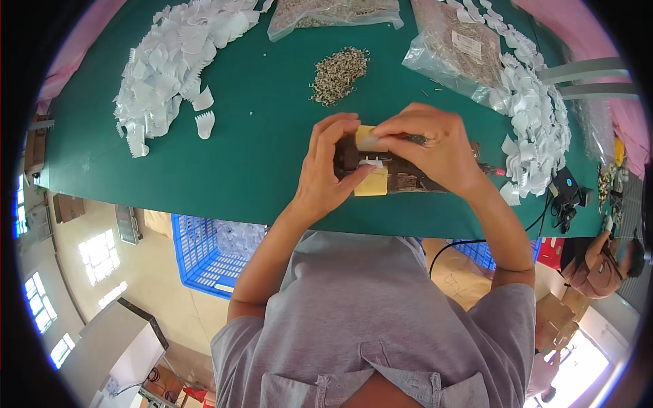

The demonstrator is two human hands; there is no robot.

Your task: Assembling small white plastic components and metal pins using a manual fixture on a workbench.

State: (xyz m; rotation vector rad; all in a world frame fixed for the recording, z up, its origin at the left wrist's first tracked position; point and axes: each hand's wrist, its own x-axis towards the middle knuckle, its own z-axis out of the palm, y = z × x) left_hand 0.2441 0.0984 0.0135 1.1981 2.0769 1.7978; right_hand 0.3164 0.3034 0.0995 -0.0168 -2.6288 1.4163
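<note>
A view from above looks down on a person in a grey shirt point(381, 319) working at a green table point(258, 149). Both hands meet near the middle of the table over a small dark fixture point(408, 178) that lies flat on the green surface, with yellowish pads at its top and bottom edges. The left hand point(326, 170) comes in from below, its fingers curled over the left end of the fixture and its thumb pressing toward a small white plastic piece point(371, 162) seated on the fixture. The right hand point(432, 146) arches over the fixture from the right, fingertips pinched narrowly together at the upper yellow pad point(366, 136), just above the white piece; whether it grips anything small there cannot be told. Just beyond the hands sits a loose heap of small metal clips point(339, 73). To the far left of the table spreads a large pile of white comb-shaped plastic pieces point(170, 61), with a few strays beside it. A second pile of white pieces point(537, 115) runs down the right side, beside a clear plastic bag point(459, 47) of small parts. Another clear bag point(333, 12) lies at the far edge. Under the table's near edge stands a blue crate point(204, 255) holding more white pieces. At the right edge, another person point(605, 262) sits low down.
</note>
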